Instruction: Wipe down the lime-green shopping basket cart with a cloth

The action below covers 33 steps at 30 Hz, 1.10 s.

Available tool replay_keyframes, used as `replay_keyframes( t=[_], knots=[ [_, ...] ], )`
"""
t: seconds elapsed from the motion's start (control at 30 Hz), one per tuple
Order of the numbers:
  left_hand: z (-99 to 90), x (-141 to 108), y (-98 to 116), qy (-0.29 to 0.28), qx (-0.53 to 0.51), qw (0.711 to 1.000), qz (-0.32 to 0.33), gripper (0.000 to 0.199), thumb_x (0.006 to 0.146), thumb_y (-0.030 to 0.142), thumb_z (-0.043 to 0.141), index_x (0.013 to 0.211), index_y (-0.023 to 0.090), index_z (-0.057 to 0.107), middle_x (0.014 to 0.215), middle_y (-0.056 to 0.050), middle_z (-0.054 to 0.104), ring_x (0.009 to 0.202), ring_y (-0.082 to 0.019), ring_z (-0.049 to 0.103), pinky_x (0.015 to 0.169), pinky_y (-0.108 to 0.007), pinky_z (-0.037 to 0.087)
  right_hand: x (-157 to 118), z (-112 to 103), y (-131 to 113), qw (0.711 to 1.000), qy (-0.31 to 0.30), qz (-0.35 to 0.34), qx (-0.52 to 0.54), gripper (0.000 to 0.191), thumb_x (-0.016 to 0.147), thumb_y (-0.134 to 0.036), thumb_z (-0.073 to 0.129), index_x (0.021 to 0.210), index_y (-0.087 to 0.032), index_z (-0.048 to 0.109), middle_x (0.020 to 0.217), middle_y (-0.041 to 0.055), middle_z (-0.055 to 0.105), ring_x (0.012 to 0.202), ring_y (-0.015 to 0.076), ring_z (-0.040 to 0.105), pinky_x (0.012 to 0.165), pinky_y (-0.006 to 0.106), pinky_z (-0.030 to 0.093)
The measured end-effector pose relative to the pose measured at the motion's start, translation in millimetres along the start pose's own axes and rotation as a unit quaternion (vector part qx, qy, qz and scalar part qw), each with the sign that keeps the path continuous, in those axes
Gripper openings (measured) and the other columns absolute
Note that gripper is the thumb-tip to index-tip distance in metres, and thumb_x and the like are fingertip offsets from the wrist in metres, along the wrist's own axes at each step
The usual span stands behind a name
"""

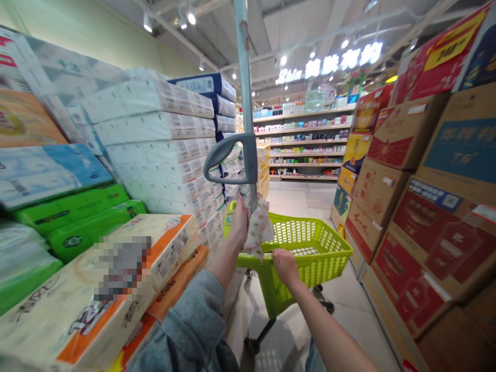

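A yellow-green shopping cart [333, 248] with a perforated basket stands in front of me. My right hand [285, 266] is closed on the near rim of the basket. A grey metal pole [243, 77] with a grey loop handle [228, 155] rises upright at the cart's near left side. Just below that handle, my left hand [241, 219] is closed beside the pole's lower part, where a patterned white cloth [258, 230] hangs. The cloth and the wrist partly hide what its fingers hold.
Stacked white tissue packs [155, 139] and a cream-and-orange pack [127, 279] line the left side. Cardboard boxes [387, 196] are piled along the right. Shelves of goods [306, 137] stand across the far end of the tiled aisle [310, 199].
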<state>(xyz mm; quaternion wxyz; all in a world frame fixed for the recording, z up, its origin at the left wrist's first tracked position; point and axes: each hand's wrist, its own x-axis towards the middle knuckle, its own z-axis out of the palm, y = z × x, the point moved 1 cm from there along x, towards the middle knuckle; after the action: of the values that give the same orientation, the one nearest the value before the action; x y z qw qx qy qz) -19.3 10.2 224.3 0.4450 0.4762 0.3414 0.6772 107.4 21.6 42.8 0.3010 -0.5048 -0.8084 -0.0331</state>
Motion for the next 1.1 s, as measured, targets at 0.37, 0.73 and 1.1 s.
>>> replay_keyframes(
  t=[0.37,0.73,1.1],
  knots=[
    [-23.3,-50.7,-18.4,-0.015,0.347,0.905,0.243,0.027,0.09,0.023,0.037,0.109,0.018,0.056,0.106,-0.007,0.063,0.102,-0.019,0.057,0.091,-0.033,0.045,-4.9,9.3,18.7,0.998,0.051,-0.023,0.008,0.043,0.093,-0.021,0.023,0.061,-0.018,0.05,0.06,0.0056,0.058,0.059,0.016,0.05,0.061,0.029,0.027],
    [-109.7,-78.5,-31.8,-0.22,0.586,0.741,0.242,0.033,0.08,0.009,0.038,0.104,0.017,0.059,0.106,-0.007,0.063,0.102,-0.017,0.056,0.091,-0.032,0.045,-3.0,7.0,26.9,0.995,0.066,-0.027,0.073,0.041,0.093,-0.028,0.02,0.056,-0.022,0.038,0.055,0.0036,0.052,0.057,0.0169,0.047,0.06,0.029,0.029],
    [-133.3,-53.5,-52.0,-0.179,0.617,0.737,0.21,0.03,0.093,0.025,0.032,0.101,0.019,0.06,0.107,-0.005,0.066,0.107,-0.016,0.057,0.109,-0.042,0.03,1.8,11.9,26.9,0.992,0.054,-0.05,0.099,0.041,0.094,-0.029,0.02,0.056,-0.023,0.035,0.054,0.0021,0.051,0.056,0.0159,0.046,0.059,0.029,0.029]
  ],
)
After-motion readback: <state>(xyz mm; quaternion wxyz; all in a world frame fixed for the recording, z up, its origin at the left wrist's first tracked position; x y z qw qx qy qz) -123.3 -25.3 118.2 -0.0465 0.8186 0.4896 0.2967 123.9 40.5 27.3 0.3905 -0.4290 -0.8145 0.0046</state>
